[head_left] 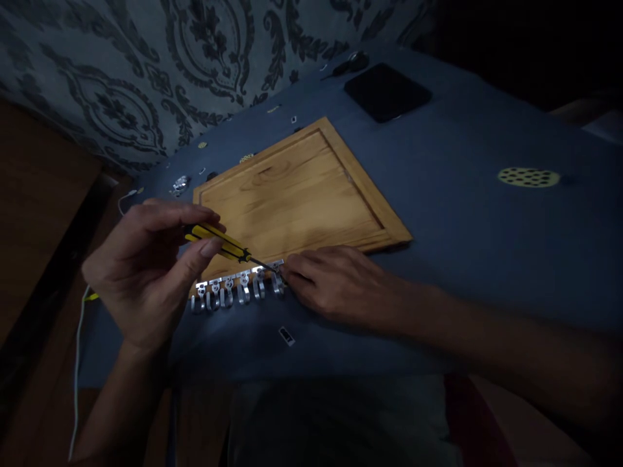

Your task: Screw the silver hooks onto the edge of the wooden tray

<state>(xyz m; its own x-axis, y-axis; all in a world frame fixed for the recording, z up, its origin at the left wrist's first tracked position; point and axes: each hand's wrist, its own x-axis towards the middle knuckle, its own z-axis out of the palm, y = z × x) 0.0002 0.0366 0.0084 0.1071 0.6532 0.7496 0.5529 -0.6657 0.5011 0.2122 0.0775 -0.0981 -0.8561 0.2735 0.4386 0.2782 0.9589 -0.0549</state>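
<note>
My left hand [156, 272] is closed around the yellow and black handle of a screwdriver [221, 243], pinched between thumb and fingers. Its thin shaft slants down to the right, and the tip meets the rightmost silver metal hook [277, 280]. Bent fingers of my right hand [335, 279] press together at that hook, by the near edge of a wooden panel [296, 188]; the fingertips are partly hidden. More hooks of the same kind [244, 287] stand in a row along this edge, to the left. The panel lies flat, with a raised frame border.
The panel rests on a blue tablecloth [462, 227]. A black flat device [388, 92] lies at the back right. Small shiny metal pieces [181, 183] sit behind the panel at left. A white cable [78, 363] hangs over the left side. Patterned wall covering [209, 52] borders the table.
</note>
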